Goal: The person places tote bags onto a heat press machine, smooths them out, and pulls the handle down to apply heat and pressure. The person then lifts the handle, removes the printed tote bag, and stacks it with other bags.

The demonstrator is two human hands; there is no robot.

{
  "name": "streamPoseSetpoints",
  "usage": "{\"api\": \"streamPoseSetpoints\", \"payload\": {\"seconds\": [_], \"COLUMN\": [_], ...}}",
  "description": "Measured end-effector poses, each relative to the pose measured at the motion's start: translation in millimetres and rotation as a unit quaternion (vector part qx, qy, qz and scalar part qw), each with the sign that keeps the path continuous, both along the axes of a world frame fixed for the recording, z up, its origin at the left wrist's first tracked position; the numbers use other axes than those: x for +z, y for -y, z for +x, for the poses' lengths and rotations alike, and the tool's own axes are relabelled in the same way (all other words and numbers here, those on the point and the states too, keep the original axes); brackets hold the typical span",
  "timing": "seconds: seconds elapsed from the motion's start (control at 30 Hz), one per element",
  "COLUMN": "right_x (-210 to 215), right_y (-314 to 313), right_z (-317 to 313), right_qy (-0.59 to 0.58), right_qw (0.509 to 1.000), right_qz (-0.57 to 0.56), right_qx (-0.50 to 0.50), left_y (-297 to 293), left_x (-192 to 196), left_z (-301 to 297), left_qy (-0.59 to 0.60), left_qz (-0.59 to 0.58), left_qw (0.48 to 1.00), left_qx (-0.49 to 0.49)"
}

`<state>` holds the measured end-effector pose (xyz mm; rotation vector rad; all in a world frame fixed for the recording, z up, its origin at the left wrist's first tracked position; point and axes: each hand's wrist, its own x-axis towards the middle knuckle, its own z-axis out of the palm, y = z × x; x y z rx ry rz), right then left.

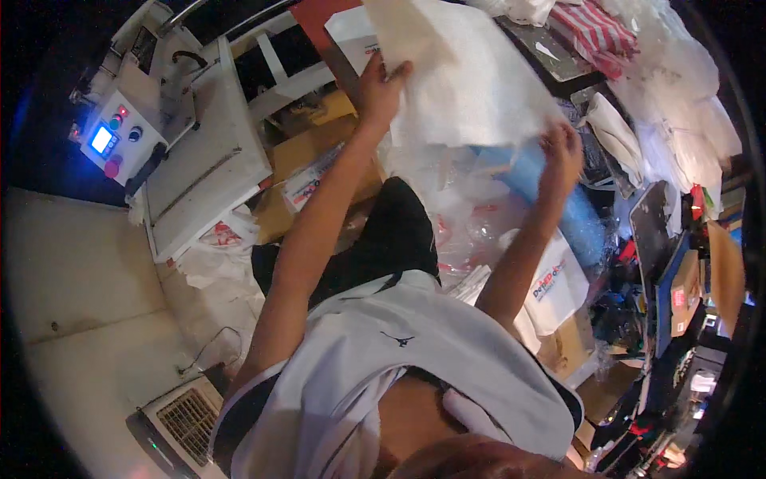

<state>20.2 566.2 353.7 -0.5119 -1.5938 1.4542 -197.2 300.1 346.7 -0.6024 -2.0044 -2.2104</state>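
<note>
In front of me a large white sheet (479,80), flat and bag-like, spreads over a work surface; its lower edge is slightly blurred. Across its left side stands a cream-coloured flap (405,36), and I cannot tell whether it belongs to the sheet. My left hand (381,94) pinches the lower end of this flap between thumb and fingers. At the sheet's lower right corner is my right hand (562,156), its fingers blurred and curled against the corner. Beneath the left part lies another white printed piece (351,36) on a red board (315,16).
Left stands a white machine with a lit control box (120,140) and a pale flat table (203,160). Cardboard (279,156) lies below it. A blue roll (581,227), clear plastic and white printed bags (558,287) are at right. A striped red-white bag (592,36) lies far right.
</note>
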Motion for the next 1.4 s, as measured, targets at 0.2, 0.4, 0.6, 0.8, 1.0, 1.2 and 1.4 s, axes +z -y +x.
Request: {"api": "streamPoseSetpoints", "payload": {"seconds": [0.2,0.4,0.6,0.8,1.0,1.2,1.4], "right_x": [-74,-82,-74,-92,-85,-108,-207], "right_y": [-12,-29,-54,-64,-53,-36,36], "right_z": [-149,-184,-225,-240,-237,-172,-56], "right_qy": [0.24,0.246,0.327,0.314,0.299,0.117,0.231], "right_qw": [0.97,0.954,0.928,0.931,0.905,0.966,0.97], "right_qz": [0.007,0.164,0.17,0.169,0.271,0.203,-0.002], "right_qx": [0.044,-0.045,-0.048,-0.08,-0.134,-0.108,0.079], "left_y": [13,40,34,25,25,72,219], "left_x": [-73,-91,-74,-82,-65,-131,-340], "left_z": [-73,-104,-122,-125,-118,-55,51], "left_qy": [-0.029,-0.04,0.023,0.018,-0.006,0.024,0.202], "left_qz": [-0.26,-0.321,-0.37,-0.422,-0.406,-0.193,-0.471], "left_qw": [0.949,0.925,0.908,0.877,0.884,0.96,0.748], "left_qx": [0.177,0.198,0.193,0.23,0.231,0.203,0.421]}}
